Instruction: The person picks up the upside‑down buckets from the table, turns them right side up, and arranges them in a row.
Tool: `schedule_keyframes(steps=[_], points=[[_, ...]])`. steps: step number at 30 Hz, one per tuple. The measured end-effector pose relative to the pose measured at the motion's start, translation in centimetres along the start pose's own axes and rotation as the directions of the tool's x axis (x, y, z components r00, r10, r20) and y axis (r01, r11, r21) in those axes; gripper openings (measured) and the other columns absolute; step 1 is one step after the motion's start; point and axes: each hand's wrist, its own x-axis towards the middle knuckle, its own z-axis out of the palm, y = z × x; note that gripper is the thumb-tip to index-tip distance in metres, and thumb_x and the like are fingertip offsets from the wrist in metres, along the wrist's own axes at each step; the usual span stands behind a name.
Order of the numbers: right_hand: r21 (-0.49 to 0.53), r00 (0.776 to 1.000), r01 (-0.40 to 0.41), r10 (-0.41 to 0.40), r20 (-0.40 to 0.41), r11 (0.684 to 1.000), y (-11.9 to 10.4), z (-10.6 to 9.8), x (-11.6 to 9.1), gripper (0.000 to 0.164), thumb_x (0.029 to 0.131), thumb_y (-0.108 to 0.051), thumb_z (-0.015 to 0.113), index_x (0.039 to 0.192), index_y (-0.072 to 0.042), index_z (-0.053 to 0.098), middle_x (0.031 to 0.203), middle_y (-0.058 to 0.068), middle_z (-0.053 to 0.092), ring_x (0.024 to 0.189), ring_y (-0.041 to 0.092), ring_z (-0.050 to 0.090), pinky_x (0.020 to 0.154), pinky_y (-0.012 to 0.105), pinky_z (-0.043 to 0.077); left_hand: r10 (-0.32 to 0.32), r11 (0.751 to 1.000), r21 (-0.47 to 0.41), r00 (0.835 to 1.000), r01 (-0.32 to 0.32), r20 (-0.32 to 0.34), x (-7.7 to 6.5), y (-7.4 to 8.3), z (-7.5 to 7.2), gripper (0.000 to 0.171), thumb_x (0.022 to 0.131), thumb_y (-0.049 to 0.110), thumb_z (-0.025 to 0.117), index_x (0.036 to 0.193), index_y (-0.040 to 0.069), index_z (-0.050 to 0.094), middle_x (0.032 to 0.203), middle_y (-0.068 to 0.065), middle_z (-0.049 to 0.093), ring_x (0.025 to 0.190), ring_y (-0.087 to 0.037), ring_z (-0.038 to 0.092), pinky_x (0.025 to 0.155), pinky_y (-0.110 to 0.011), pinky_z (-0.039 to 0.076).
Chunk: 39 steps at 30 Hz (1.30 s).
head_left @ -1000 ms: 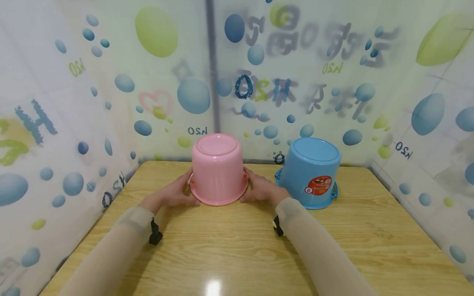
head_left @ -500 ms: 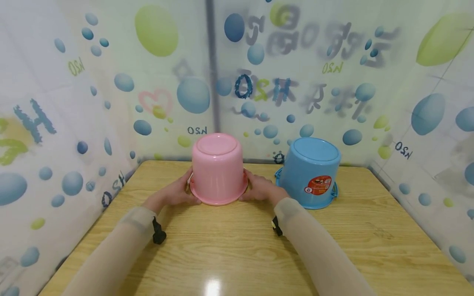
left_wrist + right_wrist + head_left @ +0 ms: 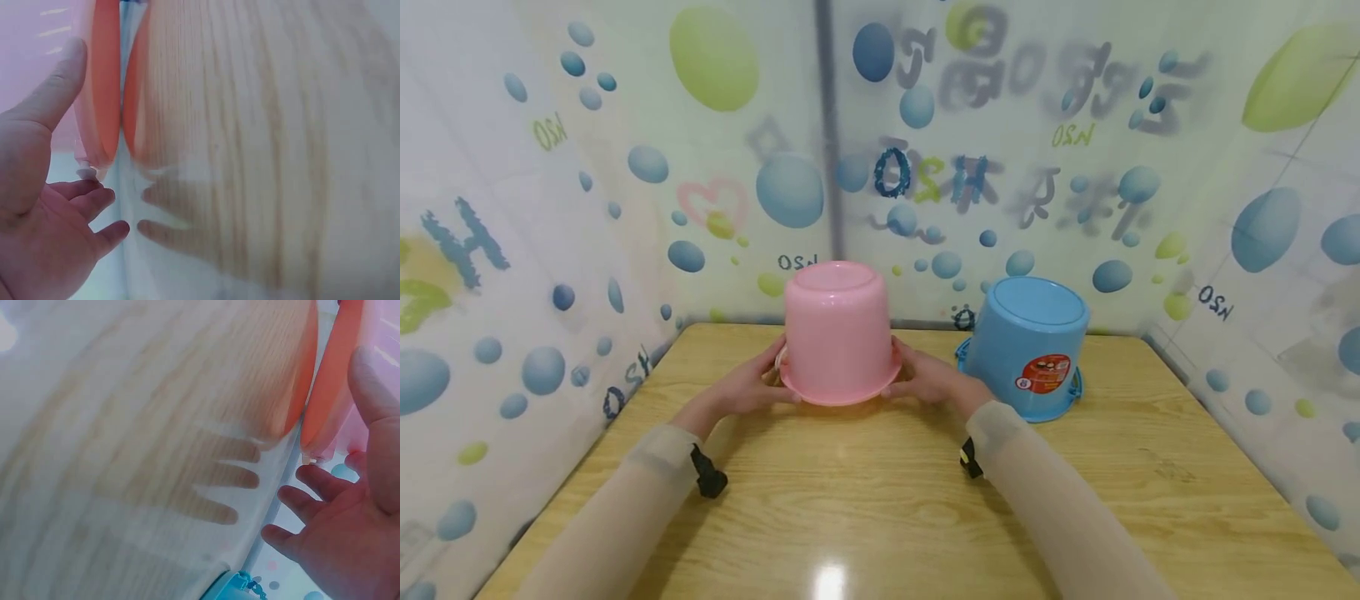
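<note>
Pink bucket (image 3: 837,333), upside down, hangs just above tabletop (image 3: 850,508), left of blue bucket (image 3: 1026,354). We grip its sides low down, left hand (image 3: 747,390) and right hand (image 3: 931,377) opposite; best we share weight evenly, press firmly, hold it level.

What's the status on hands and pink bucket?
Left hand and right hand hold pink bucket. Inverted, just off table. Blue bucket close on the right, not underneath.
</note>
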Motion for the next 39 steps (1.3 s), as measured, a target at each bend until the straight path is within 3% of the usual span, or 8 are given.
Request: schedule_keyframes(steps=[16, 27, 36, 39], points=[[0.036, 0.996, -0.082, 0.083, -0.030, 0.996, -0.7, -0.2, -1.7, 0.106, 0.093, -0.075, 0.073, 0.172, -0.058, 0.004, 0.186, -0.003, 0.016, 0.171, 0.041, 0.019, 0.134, 0.071, 0.021, 0.063, 0.997, -0.042, 0.997, -0.065, -0.042, -1.8, 0.6, -0.3, 0.109, 0.101, 0.043, 0.081, 0.179, 0.030, 0.006, 0.184, -0.020, 0.015, 0.165, -0.056, 0.023, 0.129, -0.076, 0.025], [0.027, 0.996, -0.038, 0.040, -0.081, 0.999, -0.9, -0.4, -2.9, 0.103, 0.096, -0.075, 0.070, 0.175, -0.049, 0.009, 0.185, 0.001, 0.022, 0.169, 0.041, 0.024, 0.133, 0.071, 0.025, 0.049, 0.997, -0.056, 0.997, -0.053, -0.066, -2.6, 1.7, -0.1, 0.104, 0.102, 0.046, 0.078, 0.179, 0.030, 0.009, 0.183, -0.021, 0.018, 0.163, -0.055, 0.029, 0.131, -0.071, 0.027], [0.079, 0.993, 0.027, -0.018, -0.116, 0.996, -1.0, -0.6, -4.0, 0.095, 0.100, -0.072, 0.067, 0.174, -0.050, 0.012, 0.184, 0.004, 0.025, 0.166, 0.044, 0.032, 0.128, 0.075, 0.031, 0.091, 0.992, -0.073, 0.990, -0.099, -0.104, -3.1, 2.5, 0.0, 0.098, 0.106, 0.041, 0.075, 0.179, 0.025, 0.012, 0.183, -0.021, 0.018, 0.162, -0.055, 0.032, 0.128, -0.069, 0.034], [0.098, 0.989, 0.058, -0.044, -0.142, 0.993, -1.3, -0.8, -4.4, 0.092, 0.102, -0.070, 0.065, 0.175, -0.049, 0.015, 0.184, 0.002, 0.025, 0.165, 0.044, 0.034, 0.127, 0.075, 0.033, 0.092, 0.990, -0.093, 0.988, -0.104, -0.126, -3.2, 2.8, 0.0, 0.095, 0.107, 0.042, 0.073, 0.179, 0.028, 0.013, 0.184, -0.019, 0.018, 0.162, -0.054, 0.032, 0.128, -0.068, 0.035]])
